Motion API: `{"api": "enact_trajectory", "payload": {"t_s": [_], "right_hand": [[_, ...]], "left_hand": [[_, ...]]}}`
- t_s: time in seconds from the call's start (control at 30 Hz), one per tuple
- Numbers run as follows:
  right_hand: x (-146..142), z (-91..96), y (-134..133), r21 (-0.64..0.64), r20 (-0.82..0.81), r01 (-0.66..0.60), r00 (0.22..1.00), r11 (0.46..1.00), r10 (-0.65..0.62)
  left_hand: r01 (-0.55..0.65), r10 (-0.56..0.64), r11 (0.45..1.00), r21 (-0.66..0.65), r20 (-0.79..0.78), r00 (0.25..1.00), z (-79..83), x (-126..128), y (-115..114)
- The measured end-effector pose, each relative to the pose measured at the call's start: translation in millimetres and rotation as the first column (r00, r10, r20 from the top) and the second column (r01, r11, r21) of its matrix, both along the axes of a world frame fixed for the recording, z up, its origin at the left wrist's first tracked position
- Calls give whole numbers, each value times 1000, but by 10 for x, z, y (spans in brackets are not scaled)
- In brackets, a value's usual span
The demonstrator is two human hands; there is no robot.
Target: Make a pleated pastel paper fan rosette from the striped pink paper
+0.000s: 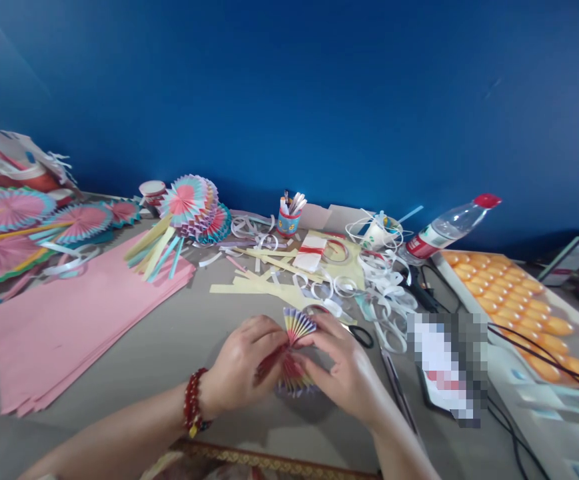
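Both hands meet over the grey table around a small pleated paper fan (299, 325) in purple, yellow and red. My left hand (249, 363), a red beaded bracelet at its wrist, pinches the fan near its middle; part of the paper is hidden under the fingers. From the other side my right hand (342, 367) grips the fan with thumb and fingers. Pleats spread out above and below the pinched middle. Just beyond the right hand, black-handled scissors (363, 336) lie on the table.
Stacked pink paper (84, 313) lies left, with folded paper rosettes (185, 200) behind. Paper strips (254, 285) and white curls (389, 293) litter the back. A pen cup (289, 221) stands by the wall. Rightward are a tilted bottle (449, 230), cables and a tray of orange domes (524, 300).
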State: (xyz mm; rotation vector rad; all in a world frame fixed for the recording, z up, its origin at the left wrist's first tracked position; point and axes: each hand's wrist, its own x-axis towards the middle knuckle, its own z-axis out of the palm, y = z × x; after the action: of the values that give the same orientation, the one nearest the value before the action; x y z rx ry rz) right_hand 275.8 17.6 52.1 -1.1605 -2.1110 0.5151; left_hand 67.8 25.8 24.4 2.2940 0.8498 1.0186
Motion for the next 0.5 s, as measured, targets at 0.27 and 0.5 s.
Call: {"api": "enact_trajectory", "payload": {"t_s": [0.27,0.5], "right_hand": [[-116,-63,-69,135,100,79,991,988,-93],[-173,-77,-67,265,99,72,990,962,-102]], "left_hand": [[14,-5,988,-153,59,998,27,-3,1],[-18,65,955,-297,150,987,-20,-14,1]]}}
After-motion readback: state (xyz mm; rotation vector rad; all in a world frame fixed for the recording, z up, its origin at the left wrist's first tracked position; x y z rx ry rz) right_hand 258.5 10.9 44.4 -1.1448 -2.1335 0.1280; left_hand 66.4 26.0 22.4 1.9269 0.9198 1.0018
